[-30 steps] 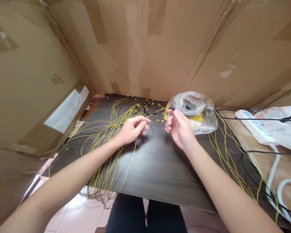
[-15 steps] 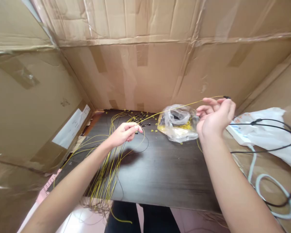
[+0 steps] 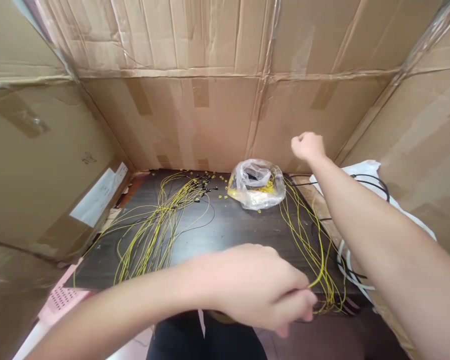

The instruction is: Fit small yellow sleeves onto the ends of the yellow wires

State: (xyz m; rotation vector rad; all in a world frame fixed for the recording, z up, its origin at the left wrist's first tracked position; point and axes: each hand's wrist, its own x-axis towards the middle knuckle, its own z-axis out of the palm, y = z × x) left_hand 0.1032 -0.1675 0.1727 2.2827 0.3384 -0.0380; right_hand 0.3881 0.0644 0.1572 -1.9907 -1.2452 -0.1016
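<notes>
My left hand, smeared by motion, is closed low over the front edge of the dark table. A yellow cable runs up from its fingers. My right hand is raised in a fist in front of the back cardboard wall; what it holds, if anything, is hidden. On the left of the table lies a bundle of thin yellow cables with small black ends. More yellow cables hang over the table's right side.
A clear plastic bag with yellow and black items stands at the back of the table. Small yellow pieces lie beside it. Cardboard walls enclose the table. White and black cords lie at the right, near a white bag.
My left hand has moved from the bundle toward the lower right. My right hand has risen and closed. The cable stretched between them earlier is no longer plainly seen; cables now show at the right.
</notes>
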